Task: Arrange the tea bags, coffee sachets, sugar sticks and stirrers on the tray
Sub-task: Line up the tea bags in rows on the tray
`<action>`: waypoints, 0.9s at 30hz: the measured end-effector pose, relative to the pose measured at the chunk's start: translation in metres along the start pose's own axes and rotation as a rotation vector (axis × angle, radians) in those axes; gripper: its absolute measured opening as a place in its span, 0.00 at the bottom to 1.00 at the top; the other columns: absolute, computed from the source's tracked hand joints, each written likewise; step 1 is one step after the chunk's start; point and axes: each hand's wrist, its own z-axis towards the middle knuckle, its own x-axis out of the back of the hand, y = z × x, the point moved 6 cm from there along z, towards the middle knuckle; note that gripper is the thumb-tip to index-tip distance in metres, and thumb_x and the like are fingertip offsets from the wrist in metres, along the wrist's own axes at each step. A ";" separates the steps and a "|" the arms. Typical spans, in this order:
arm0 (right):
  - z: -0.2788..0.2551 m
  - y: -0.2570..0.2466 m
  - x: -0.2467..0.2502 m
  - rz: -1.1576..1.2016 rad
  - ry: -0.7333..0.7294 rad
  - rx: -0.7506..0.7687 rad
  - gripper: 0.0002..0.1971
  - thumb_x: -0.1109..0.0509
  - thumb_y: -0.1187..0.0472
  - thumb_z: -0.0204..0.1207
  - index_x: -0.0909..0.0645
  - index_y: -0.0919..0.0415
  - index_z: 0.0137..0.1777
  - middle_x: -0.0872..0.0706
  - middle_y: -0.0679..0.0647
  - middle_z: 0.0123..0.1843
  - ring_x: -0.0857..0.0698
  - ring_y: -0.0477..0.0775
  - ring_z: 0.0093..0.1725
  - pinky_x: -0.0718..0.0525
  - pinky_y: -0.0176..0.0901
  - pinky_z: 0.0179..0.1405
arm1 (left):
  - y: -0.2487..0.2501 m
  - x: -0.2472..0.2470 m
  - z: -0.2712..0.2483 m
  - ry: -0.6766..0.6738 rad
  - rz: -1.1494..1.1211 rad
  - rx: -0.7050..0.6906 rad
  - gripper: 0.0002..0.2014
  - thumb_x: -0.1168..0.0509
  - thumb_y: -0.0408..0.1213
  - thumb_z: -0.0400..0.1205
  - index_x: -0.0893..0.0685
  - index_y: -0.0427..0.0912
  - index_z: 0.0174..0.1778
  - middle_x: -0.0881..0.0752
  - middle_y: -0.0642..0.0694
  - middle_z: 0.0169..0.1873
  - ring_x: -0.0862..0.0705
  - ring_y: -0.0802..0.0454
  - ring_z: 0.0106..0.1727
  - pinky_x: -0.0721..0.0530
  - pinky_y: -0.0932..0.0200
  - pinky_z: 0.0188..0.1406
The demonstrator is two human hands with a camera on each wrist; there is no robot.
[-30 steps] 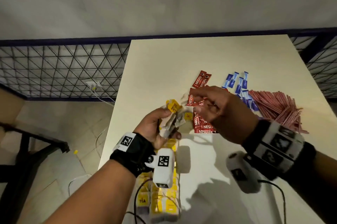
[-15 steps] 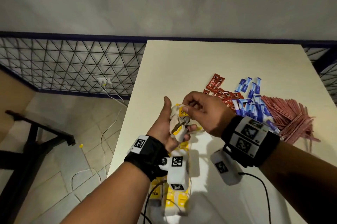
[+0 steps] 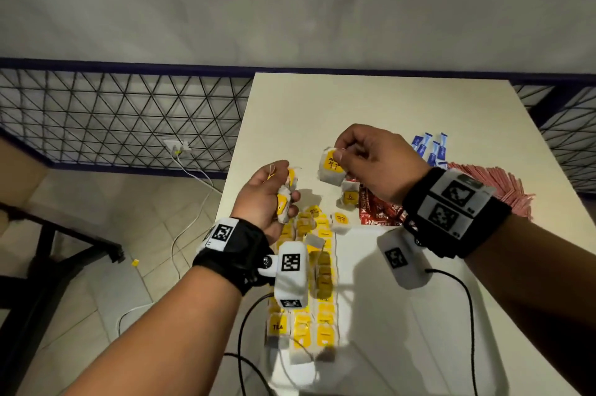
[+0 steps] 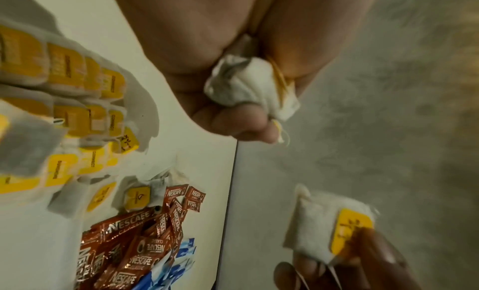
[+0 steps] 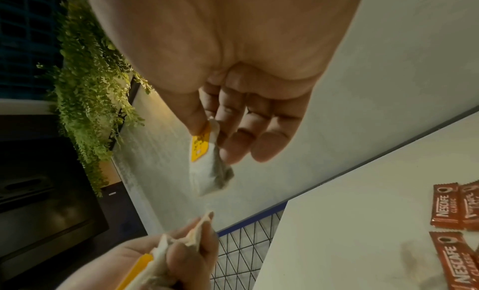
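Observation:
My right hand (image 3: 342, 153) pinches a single tea bag (image 3: 331, 167) with a yellow tag by its top edge, hanging above the table; it also shows as the tea bag (image 5: 211, 167) and tea bag (image 4: 329, 231). My left hand (image 3: 277, 189) grips a crumpled bunch of tea bags (image 3: 284, 202), seen close as the bunch (image 4: 249, 85). Rows of yellow-tagged tea bags (image 3: 317, 270) lie on the table below the left wrist. Red coffee sachets (image 3: 377, 211), blue sugar sticks (image 3: 432, 147) and a heap of reddish stirrers (image 3: 503, 189) lie to the right.
The white table (image 3: 354, 102) ends at a left edge close to my left hand, with tiled floor and a cable (image 3: 190, 195) below. A blue-framed wire mesh fence (image 3: 113, 118) runs behind. Wrist camera cables (image 3: 467, 315) trail over the near table.
My right hand has pulled one tea bag out of the bunch and moved it up and to the right. The hands, together before, are now apart.

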 end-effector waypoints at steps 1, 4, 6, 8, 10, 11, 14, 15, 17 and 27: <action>-0.002 -0.003 -0.004 -0.006 -0.001 -0.005 0.02 0.32 0.57 0.80 0.19 0.53 0.46 0.18 0.42 0.29 0.19 0.35 0.29 0.21 0.32 0.36 | 0.005 0.003 -0.005 -0.001 0.057 -0.043 0.03 0.36 0.36 0.85 0.19 0.46 0.47 0.19 0.46 0.31 0.23 0.51 0.21 0.31 0.67 0.15; -0.011 -0.014 -0.016 -0.003 -0.029 0.005 0.03 0.32 0.57 0.79 0.21 0.51 0.43 0.17 0.43 0.27 0.14 0.45 0.33 0.16 0.45 0.42 | 0.028 0.002 -0.024 -0.091 0.426 -0.245 0.03 0.29 0.40 0.80 0.14 0.53 0.41 0.16 0.49 0.30 0.24 0.51 0.22 0.31 0.66 0.16; -0.021 -0.021 -0.028 -0.003 -0.060 0.019 0.04 0.31 0.57 0.79 0.21 0.50 0.42 0.16 0.45 0.28 0.14 0.48 0.35 0.16 0.47 0.43 | 0.036 -0.003 -0.040 -0.200 0.707 -0.337 0.06 0.25 0.41 0.76 0.12 0.57 0.43 0.14 0.51 0.32 0.23 0.56 0.22 0.29 0.67 0.17; -0.033 -0.026 -0.039 -0.018 -0.079 0.026 0.04 0.30 0.56 0.78 0.21 0.48 0.41 0.16 0.45 0.30 0.15 0.50 0.35 0.17 0.49 0.42 | 0.032 -0.003 -0.054 -0.279 0.787 -0.347 0.05 0.25 0.37 0.77 0.13 0.53 0.43 0.13 0.55 0.30 0.24 0.63 0.21 0.29 0.71 0.18; -0.045 -0.025 -0.049 -0.028 -0.093 0.021 0.05 0.30 0.56 0.77 0.21 0.48 0.40 0.17 0.45 0.31 0.17 0.49 0.34 0.18 0.49 0.40 | 0.022 0.007 -0.063 -0.286 0.780 -0.301 0.02 0.27 0.37 0.78 0.13 0.47 0.41 0.16 0.56 0.25 0.26 0.59 0.20 0.31 0.71 0.17; -0.054 -0.024 -0.055 -0.032 -0.107 0.015 0.05 0.30 0.56 0.77 0.21 0.48 0.40 0.17 0.44 0.31 0.18 0.48 0.34 0.19 0.48 0.39 | 0.015 0.016 -0.069 -0.288 0.782 -0.274 0.03 0.27 0.38 0.78 0.14 0.47 0.39 0.18 0.55 0.23 0.28 0.56 0.20 0.32 0.70 0.17; -0.080 -0.014 -0.073 -0.049 -0.178 0.002 0.08 0.31 0.56 0.79 0.23 0.46 0.38 0.18 0.42 0.30 0.18 0.45 0.33 0.19 0.46 0.38 | -0.019 0.043 -0.087 -0.310 0.886 -0.173 0.09 0.26 0.41 0.78 0.16 0.54 0.33 0.22 0.50 0.23 0.33 0.53 0.20 0.34 0.70 0.18; -0.088 -0.010 -0.080 -0.041 -0.213 -0.012 0.09 0.32 0.56 0.80 0.24 0.46 0.38 0.19 0.43 0.29 0.16 0.46 0.32 0.19 0.46 0.38 | -0.031 0.051 -0.094 -0.310 0.927 -0.147 0.10 0.26 0.41 0.77 0.17 0.55 0.32 0.23 0.53 0.22 0.33 0.54 0.19 0.35 0.69 0.19; -0.103 0.002 -0.096 -0.024 -0.306 -0.063 0.07 0.35 0.56 0.82 0.26 0.48 0.41 0.19 0.45 0.28 0.13 0.48 0.32 0.19 0.44 0.38 | -0.053 0.066 -0.107 -0.265 0.955 -0.103 0.10 0.26 0.42 0.77 0.18 0.55 0.31 0.23 0.55 0.20 0.32 0.57 0.17 0.34 0.68 0.20; -0.138 0.039 -0.164 -0.230 -0.601 0.025 0.06 0.31 0.52 0.79 0.18 0.52 0.49 0.16 0.47 0.45 0.19 0.50 0.46 0.24 0.40 0.43 | -0.102 0.132 -0.137 0.018 1.239 0.074 0.07 0.30 0.46 0.79 0.11 0.52 0.51 0.17 0.57 0.30 0.19 0.58 0.28 0.23 0.66 0.25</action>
